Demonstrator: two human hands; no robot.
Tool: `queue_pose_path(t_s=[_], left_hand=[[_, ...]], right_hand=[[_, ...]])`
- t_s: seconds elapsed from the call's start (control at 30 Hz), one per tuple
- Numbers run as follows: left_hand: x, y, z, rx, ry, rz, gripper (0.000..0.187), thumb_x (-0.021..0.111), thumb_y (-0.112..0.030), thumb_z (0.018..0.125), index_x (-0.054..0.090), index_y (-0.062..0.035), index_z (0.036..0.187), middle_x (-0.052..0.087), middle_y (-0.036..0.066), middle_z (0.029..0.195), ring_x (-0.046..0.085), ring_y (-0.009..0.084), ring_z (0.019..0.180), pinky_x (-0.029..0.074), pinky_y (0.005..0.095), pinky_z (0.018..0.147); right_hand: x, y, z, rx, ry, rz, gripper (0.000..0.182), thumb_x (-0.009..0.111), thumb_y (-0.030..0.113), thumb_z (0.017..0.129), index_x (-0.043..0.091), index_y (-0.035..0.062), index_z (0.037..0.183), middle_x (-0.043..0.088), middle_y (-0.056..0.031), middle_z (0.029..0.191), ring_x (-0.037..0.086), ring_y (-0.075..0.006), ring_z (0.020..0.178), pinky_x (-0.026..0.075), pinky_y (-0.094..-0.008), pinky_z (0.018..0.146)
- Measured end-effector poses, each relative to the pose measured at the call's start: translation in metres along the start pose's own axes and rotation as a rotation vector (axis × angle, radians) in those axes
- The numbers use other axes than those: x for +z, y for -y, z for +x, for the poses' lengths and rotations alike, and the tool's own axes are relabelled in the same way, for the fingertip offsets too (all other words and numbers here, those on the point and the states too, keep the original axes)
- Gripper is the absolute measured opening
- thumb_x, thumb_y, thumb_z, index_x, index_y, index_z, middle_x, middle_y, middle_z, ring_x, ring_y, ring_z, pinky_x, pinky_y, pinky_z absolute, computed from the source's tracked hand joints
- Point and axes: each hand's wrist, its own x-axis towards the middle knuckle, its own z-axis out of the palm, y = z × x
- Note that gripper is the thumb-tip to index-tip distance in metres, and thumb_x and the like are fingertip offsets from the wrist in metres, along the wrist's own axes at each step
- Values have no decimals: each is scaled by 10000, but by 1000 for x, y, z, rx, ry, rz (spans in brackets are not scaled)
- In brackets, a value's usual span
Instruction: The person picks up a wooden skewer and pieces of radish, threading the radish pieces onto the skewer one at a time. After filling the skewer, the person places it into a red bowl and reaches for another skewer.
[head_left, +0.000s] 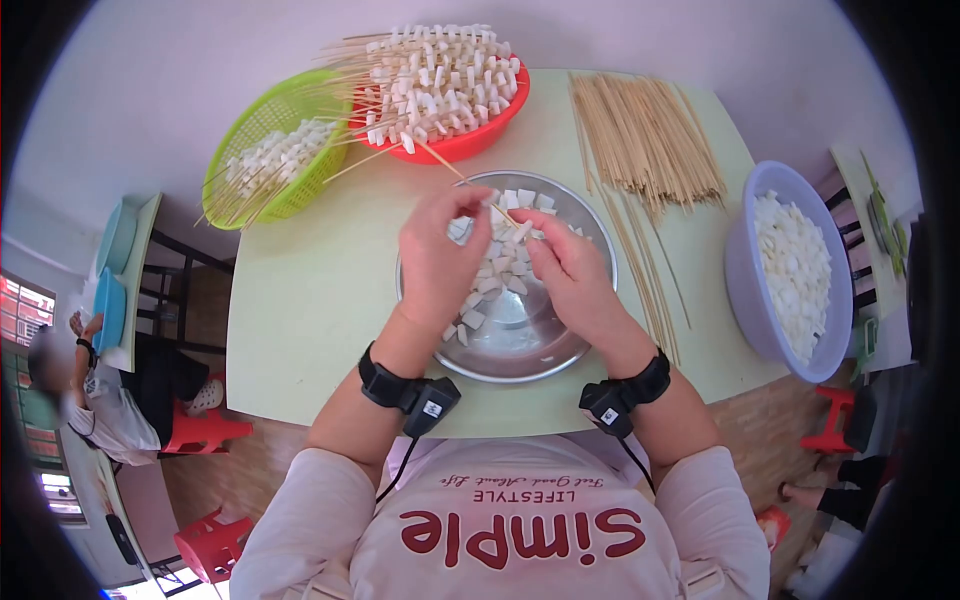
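My left hand (445, 255) is closed over the metal bowl, its fingertips pinched round a thin wooden skewer (440, 160). The skewer slants from the upper left down to my right hand (572, 272). There my right thumb and fingers pinch a small white cut piece (523, 232) right at the skewer's lower end. Under both hands sits the round steel bowl (540, 366) with loose white chunks (490, 285) in it, mostly on its left and far side. Part of the skewer is hidden behind my left fingers.
A red basin (470, 146) piled with filled skewers stands at the back beside a green basket (235, 130) of more. Bare skewers (645, 135) lie at the back right. A purple tub (745, 290) of white pieces stands right. A person (110, 400) sits far left.
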Motion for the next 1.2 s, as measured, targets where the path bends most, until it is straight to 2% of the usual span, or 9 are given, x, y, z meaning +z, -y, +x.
queue_pose_path(t_s=[0.07,0.27,0.37,0.43,0.53,0.93,1.03,1.13,1.2], left_hand=[[5,-8,-3,55,89,-10,200,668,38,785,684,-8,979,648,83,859,622,155,778,506,265,735],[4,-5,-1,87,104,2,188,676,45,771,682,-7,951,653,84,854,630,168,764,511,268,725],[4,-5,-2,104,125,-8,178,680,43,770,681,-6,941,660,85,863,634,171,769,513,270,724],[4,-6,-2,104,131,-21,173,681,42,770,680,-6,936,665,86,869,637,172,772,513,271,724],[4,-5,-1,128,133,-16,164,680,42,772,679,-6,928,669,88,876,641,176,777,514,276,727],[4,-7,-3,97,139,-12,194,689,45,765,667,-12,949,659,88,888,627,179,792,506,283,737],[2,-8,-1,102,110,-33,202,681,29,777,661,-18,972,650,91,898,623,184,815,503,297,757],[-2,3,2,50,-7,7,286,666,39,765,637,-27,1042,635,140,967,637,245,843,510,325,771],[-5,15,5,-42,226,64,315,655,-8,792,630,-34,1105,634,146,991,631,279,882,505,356,805]], right_hand=[[0,1,0,22,5,-13,318,475,114,956,541,36,1257,620,-145,810,588,-212,712,452,-325,674],[3,-4,2,-17,-30,31,291,473,119,960,553,21,1222,584,-106,751,543,-175,674,441,-314,654],[3,-5,2,-18,-29,62,286,468,121,964,552,24,1220,557,-64,720,509,-128,650,424,-291,618],[1,-3,2,70,16,131,286,461,121,969,550,29,1224,528,-22,705,476,-86,632,400,-264,578],[1,-5,2,47,5,165,283,458,123,972,550,35,1225,491,9,687,446,-66,613,375,-249,550],[3,-4,2,35,-4,146,286,452,105,970,536,20,1230,475,6,665,436,-72,593,375,-251,547],[1,-15,3,23,20,265,318,440,103,982,487,32,1288,484,3,669,444,-65,593,384,-245,545],[-3,-12,4,-9,-58,437,393,435,114,998,391,56,1384,566,-17,727,508,-66,623,404,-225,578],[-3,-8,6,-122,-119,514,480,425,137,1014,272,77,1466,646,-51,849,590,-85,685,418,-210,620]])
